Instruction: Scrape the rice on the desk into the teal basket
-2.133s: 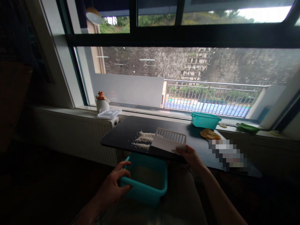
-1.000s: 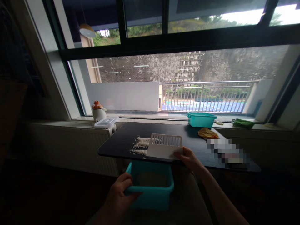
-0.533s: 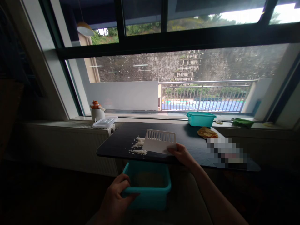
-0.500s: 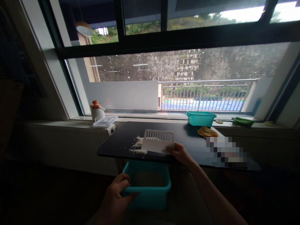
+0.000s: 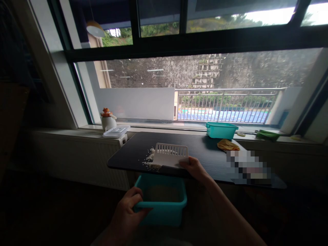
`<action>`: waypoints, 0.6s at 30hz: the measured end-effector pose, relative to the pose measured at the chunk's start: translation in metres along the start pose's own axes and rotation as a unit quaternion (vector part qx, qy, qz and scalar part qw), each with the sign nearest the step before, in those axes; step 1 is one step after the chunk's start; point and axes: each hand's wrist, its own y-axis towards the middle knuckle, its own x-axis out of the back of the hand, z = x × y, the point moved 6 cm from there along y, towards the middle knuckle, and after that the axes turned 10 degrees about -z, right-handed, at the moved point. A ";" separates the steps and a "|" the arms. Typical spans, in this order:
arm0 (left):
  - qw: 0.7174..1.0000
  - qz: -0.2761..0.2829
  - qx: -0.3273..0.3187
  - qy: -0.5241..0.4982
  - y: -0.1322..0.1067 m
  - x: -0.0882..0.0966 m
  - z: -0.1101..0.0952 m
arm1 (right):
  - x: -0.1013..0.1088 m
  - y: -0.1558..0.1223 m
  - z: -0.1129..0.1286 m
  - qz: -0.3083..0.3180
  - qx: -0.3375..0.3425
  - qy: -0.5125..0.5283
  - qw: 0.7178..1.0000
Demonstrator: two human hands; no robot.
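My right hand (image 5: 194, 167) pinches the right end of a flat white slotted scraper (image 5: 167, 160) over the dark tabletop (image 5: 130, 152). Loose white grains, which look like rice (image 5: 152, 166), lie at the scraper's left edge and near the table's front edge; more show through its slots. Below that edge is a teal plastic basin (image 5: 164, 213), its left rim gripped by my left hand (image 5: 130, 205) with the thumb on the near side. The inside of the basin is dim, and I cannot make out its contents.
A second teal basin (image 5: 221, 131) stands at the table's back right, near a yellow-brown cloth (image 5: 228, 145). A blurred-out item (image 5: 249, 167) lies at the right. A clear plastic lid (image 5: 116, 131) and a white pot (image 5: 108, 122) rest by the window, with a green item (image 5: 268, 135) on the sill.
The scraper has shifted slightly left, closer over the grains, and the grains at its left edge look more spread. My left hand keeps its grip on the basin.
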 end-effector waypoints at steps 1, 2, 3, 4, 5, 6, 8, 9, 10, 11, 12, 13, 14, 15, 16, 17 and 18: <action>1.000 -0.002 0.000 0.000 0.000 0.000 0.001 | 0.000 0.000 0.000 0.002 -0.002 0.000 1.000; 1.000 -0.004 0.001 0.000 0.000 0.001 0.001 | 0.000 -0.001 0.001 0.003 -0.003 0.001 1.000; 1.000 -0.006 0.001 0.001 0.000 0.001 0.002 | 0.000 -0.001 0.002 0.004 -0.004 0.002 1.000; 1.000 -0.007 0.002 0.002 0.000 0.001 0.002 | 0.000 -0.002 0.002 0.006 -0.005 0.004 1.000; 1.000 -0.008 0.002 0.003 0.000 0.001 0.003 | -0.001 -0.003 0.003 0.009 -0.005 0.006 1.000; 1.000 -0.007 0.002 0.003 0.000 0.001 0.003 | -0.001 -0.003 0.004 0.013 -0.004 0.008 1.000; 1.000 -0.005 0.002 0.003 0.000 0.000 0.004 | -0.001 -0.005 0.007 0.025 -0.004 0.013 1.000; 1.000 -0.003 0.002 0.004 0.000 0.000 0.004 | -0.002 -0.006 0.009 0.032 -0.003 0.015 0.999; 1.000 -0.001 0.001 0.004 0.000 0.000 0.004 | -0.002 -0.007 0.010 0.041 -0.003 0.017 0.999; 1.000 0.001 0.001 0.005 0.000 0.000 0.004 | -0.003 -0.008 0.012 0.052 -0.002 0.021 0.998; 1.000 0.001 0.002 0.006 0.000 0.000 0.004 | -0.003 -0.009 0.013 0.064 -0.003 0.025 0.998; 1.000 0.002 0.003 0.007 0.000 0.000 0.004 | -0.004 -0.010 0.014 0.078 -0.004 0.030 0.996; 1.000 0.002 0.005 0.007 0.000 0.000 0.005 | -0.005 -0.011 0.014 0.093 -0.005 0.036 0.995; 1.000 0.002 0.008 0.009 0.000 0.000 0.005 | -0.005 -0.012 0.013 0.106 -0.006 0.042 0.993; 1.000 0.002 0.010 0.010 0.000 0.000 0.005 | -0.006 -0.012 0.013 0.116 -0.007 0.048 0.992; 1.000 0.001 0.012 0.010 0.000 0.000 0.005 | -0.006 -0.012 0.012 0.120 -0.006 0.052 0.991; 1.000 0.001 0.012 0.011 -0.001 0.000 0.004 | -0.006 -0.012 0.011 0.120 -0.005 0.056 0.991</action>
